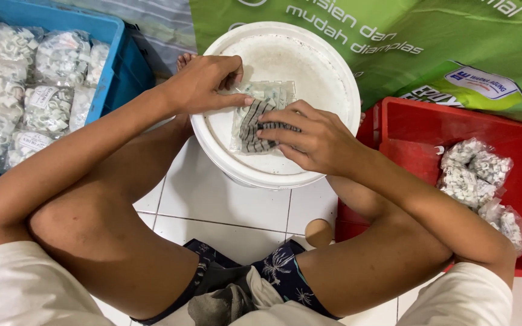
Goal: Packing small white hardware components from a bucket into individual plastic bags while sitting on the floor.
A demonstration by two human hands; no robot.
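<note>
A clear plastic bag with rows of small dark and pale clips lies flat on the lid of a white bucket. My left hand presses the bag's upper left edge with fingers curled. Fingers of my right hand rest spread on the bag's lower right part, pinning it to the lid. Neither hand lifts the bag.
A blue crate at the left holds several filled bags of white clips. At the right a red crate contains a few such bags. A green printed sheet lies behind. My bent knees flank the bucket on white floor tiles.
</note>
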